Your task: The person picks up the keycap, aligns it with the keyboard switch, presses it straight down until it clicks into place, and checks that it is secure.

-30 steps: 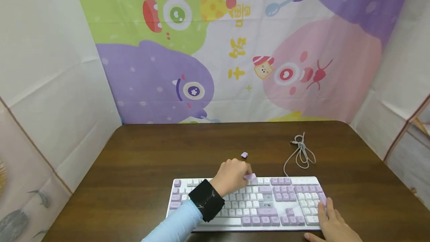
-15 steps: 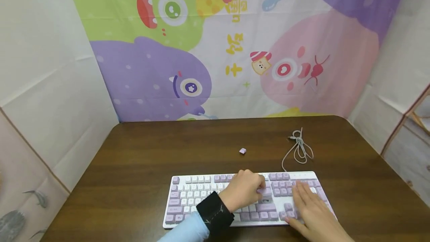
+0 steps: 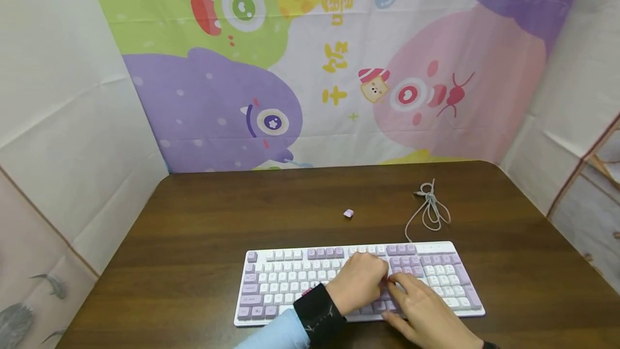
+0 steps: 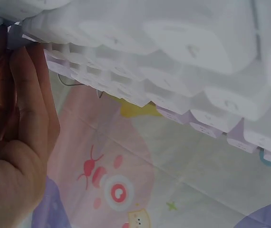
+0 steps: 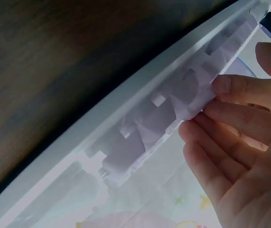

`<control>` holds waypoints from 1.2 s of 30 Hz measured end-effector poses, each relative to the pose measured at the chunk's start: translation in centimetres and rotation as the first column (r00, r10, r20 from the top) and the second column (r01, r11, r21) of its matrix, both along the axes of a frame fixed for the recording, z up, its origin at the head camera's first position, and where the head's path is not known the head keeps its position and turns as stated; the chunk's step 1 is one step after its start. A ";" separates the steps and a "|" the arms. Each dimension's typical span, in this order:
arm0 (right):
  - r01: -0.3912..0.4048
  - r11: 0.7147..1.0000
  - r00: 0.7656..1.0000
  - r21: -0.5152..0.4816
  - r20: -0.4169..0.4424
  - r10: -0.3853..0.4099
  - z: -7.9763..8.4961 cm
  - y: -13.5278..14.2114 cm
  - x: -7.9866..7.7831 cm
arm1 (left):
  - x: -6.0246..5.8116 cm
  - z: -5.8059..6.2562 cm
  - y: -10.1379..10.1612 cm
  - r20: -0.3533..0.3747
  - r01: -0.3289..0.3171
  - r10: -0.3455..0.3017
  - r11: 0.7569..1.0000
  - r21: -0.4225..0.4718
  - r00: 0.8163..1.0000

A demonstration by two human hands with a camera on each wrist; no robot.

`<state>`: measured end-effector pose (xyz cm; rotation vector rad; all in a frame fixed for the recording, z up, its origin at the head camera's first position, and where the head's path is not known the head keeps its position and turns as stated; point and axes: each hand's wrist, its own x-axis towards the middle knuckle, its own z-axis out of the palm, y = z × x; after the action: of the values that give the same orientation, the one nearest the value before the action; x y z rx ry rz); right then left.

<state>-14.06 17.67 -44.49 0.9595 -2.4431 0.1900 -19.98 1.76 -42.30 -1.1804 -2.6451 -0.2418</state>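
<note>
A white and purple keyboard (image 3: 276, 279) lies on the table. My left hand (image 3: 360, 283), with a black wristband, is over its right-middle part. In the left wrist view its thumb and fingers pinch a small pale keycap (image 4: 16, 39), low against the keys; the cap is partly hidden. My right hand (image 3: 426, 308) lies just right of it, its fingers slightly bent and reaching to the purple keys (image 5: 126, 149) beside the left fingertips. Its thumb stays apart from the fingers, towards the front edge. One loose purple keycap (image 3: 349, 213) sits on the table behind the keyboard.
A bundled grey cable (image 3: 431, 209) runs from the keyboard's back edge. The brown wooden table (image 3: 218, 209) reaches back to a cartoon-printed cloth (image 3: 339, 139). White sheets (image 3: 72, 123) hang at the left and right.
My left hand has moved right and nearer over the keyboard, with the keycap in its fingers. My right hand has come left from the keyboard's right end to beside it.
</note>
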 end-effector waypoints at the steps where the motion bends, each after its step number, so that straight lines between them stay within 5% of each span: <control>1: 0.001 1.000 1.000 0.004 0.008 -0.001 0.0 0.0 0.0 | 0.0 0.0 0.0 -0.005 -0.006 0.006 1.000 0.001 1.000; 14: 0.006 1.000 1.000 0.008 -0.030 -0.006 -0.4 -0.4 -0.4 | 0.9 -0.1 -0.8 -0.131 -0.044 0.043 0.999 -0.007 0.990; 24: 0.024 0.998 1.000 -0.055 0.018 -0.023 -0.2 -0.3 -0.4 | 0.2 0.1 -0.2 -0.070 -0.102 0.097 0.992 -0.073 0.993; 28: 0.021 0.999 1.000 -0.026 0.013 -0.021 -0.3 -0.4 -0.3 | 0.7 -0.3 -0.1 -0.175 -0.099 0.080 0.989 -0.106 0.981; 36: 0.012 1.000 0.998 -0.024 -0.054 -0.013 -0.6 -0.8 -0.2 | 2.5 -0.9 0.2 -0.370 -0.069 0.006 0.985 -0.157 0.929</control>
<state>-14.23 16.85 -45.10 0.9266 -2.3918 0.1858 -17.45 2.01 -43.24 -1.0959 -2.3859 0.1981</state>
